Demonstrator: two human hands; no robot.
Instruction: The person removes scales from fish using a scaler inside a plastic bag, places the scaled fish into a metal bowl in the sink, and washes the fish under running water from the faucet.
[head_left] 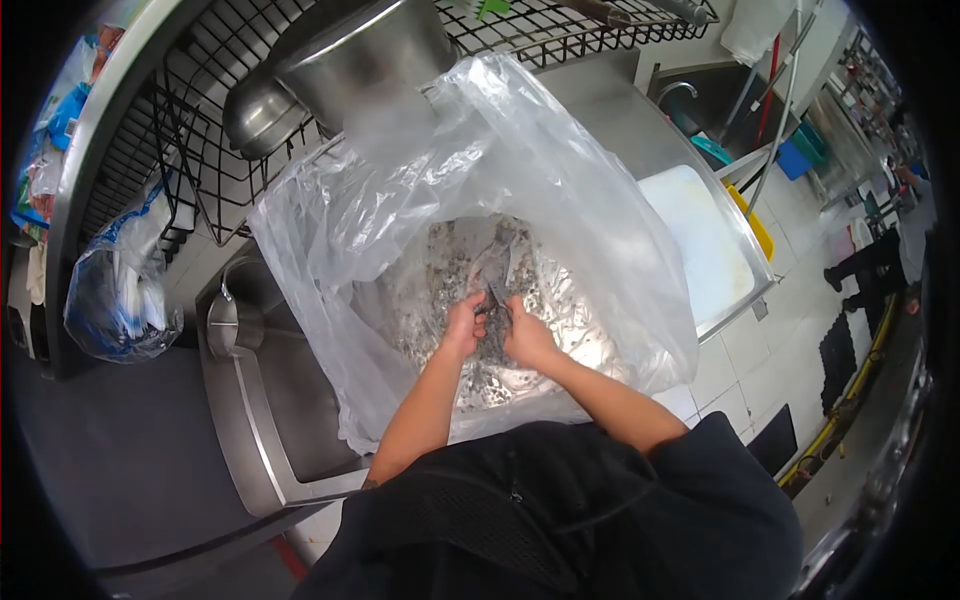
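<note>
A large clear plastic bag [620,230] lines a wide vessel, its edges spread out over the rim. Inside lies a grey, speckled wet mass [450,260] with shiny patches. My left hand [465,325] and my right hand [527,335] meet near the middle of the bag. Between them is a dark grey, limp piece [493,270], pinched by the fingers of both hands. What the piece is cannot be made out. Both forearms reach in over the bag's near edge.
A metal sink [290,400] is at the left, a wire rack [200,90] with steel pots [365,60] above. To the right are a white cutting board [690,235] and a tiled floor [735,365]. A person [885,260] stands far right.
</note>
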